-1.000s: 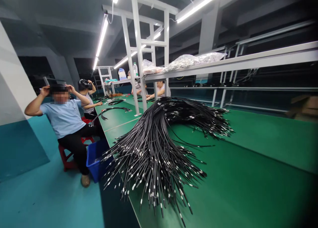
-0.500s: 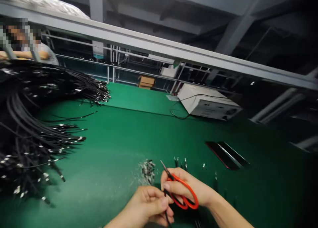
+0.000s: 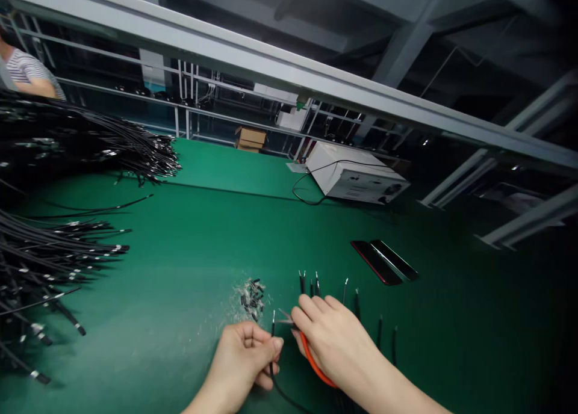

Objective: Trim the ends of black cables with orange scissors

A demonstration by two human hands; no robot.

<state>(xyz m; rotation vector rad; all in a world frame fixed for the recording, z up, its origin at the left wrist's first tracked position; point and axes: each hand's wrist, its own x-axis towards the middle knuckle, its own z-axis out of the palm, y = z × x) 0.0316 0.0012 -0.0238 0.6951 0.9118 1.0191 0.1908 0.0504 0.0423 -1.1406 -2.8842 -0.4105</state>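
Between thumb and fingers, my left hand (image 3: 244,360) pinches a black cable (image 3: 272,366) just below its end, which points up with a bare, pale tip. My right hand (image 3: 332,342) is closed around orange-handled scissors (image 3: 311,360). Their blades are parted and point left, close beside the cable's tip. Some of the handle is hidden by the fingers. Behind my hands lies a small heap of black cut-off bits (image 3: 253,296) with pale strands around it. More black cables (image 3: 316,284) lie past and under my right hand, tips pointing away.
Thick bundles of black cables (image 3: 58,245) cover the left of the green table (image 3: 203,233). Two dark flat slabs, one a red-edged slab (image 3: 374,262), lie at right. A white box-shaped device (image 3: 361,176) with a cord stands behind. A metal rail (image 3: 271,65) crosses above; a person (image 3: 31,74) is far left.
The scissors have turned from upright along my right hand to pointing left, with blades opened at the cable's end. My hands have moved apart slightly. The whole view has shifted.
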